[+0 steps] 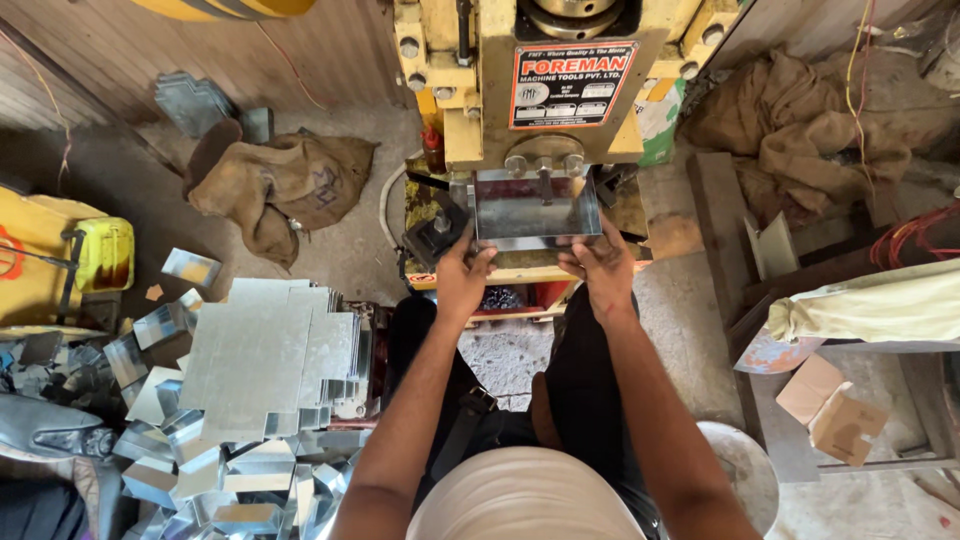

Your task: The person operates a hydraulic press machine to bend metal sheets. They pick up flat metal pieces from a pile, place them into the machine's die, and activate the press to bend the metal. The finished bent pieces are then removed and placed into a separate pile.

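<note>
Rectangular nameplate (pixel 573 84) sat on the front of the yellow press, top centre: red border and red banner up top, white panel below with dark print. Green-and-white printed sack (pixel 655 120) was tucked just right of the press, mostly hidden. Torn brown cardboard box (pixel 836 408) lay on the floor lower right, flaps open. No screens seen.

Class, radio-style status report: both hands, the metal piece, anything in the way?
Left hand and right hand grip the sheet-metal tray at its near corners. Tray sits under the yellow press. Nothing between hands and tray.
</note>
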